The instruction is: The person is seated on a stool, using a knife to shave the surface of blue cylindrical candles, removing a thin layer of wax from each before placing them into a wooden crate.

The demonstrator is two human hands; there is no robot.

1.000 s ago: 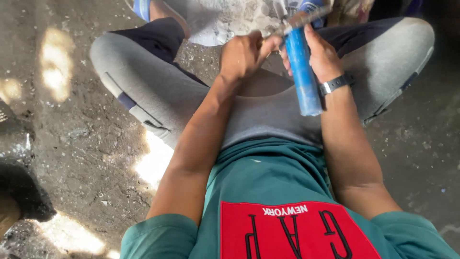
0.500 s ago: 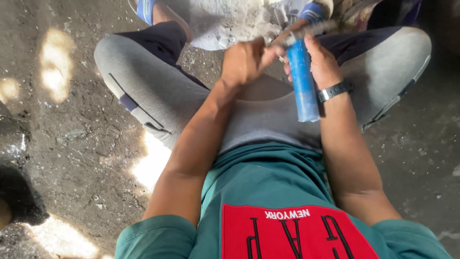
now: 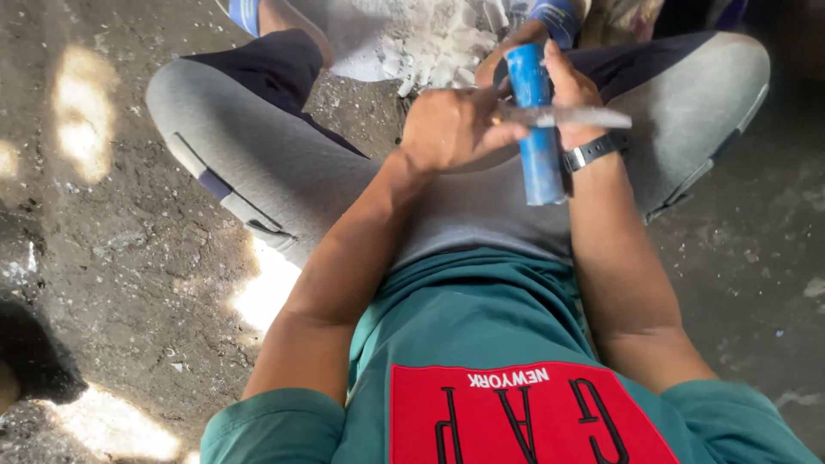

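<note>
Both hands' fingers clamp: right hand (image 3: 563, 90) around blue tube (image 3: 537, 129), left hand (image 3: 451, 129) apparently gripping metal blade (image 3: 576, 117).

Dirty concrete floor (image 3: 103, 258), patchy sunlight across it. Pile of white rubble and dust (image 3: 412, 43) ahead, between the feet. Blue sandals (image 3: 245, 13) on both feet. Grey trousers (image 3: 258, 155) with dark panels, teal shirt (image 3: 481, 326) with a red chest patch. Black wristwatch (image 3: 593, 153).
</note>
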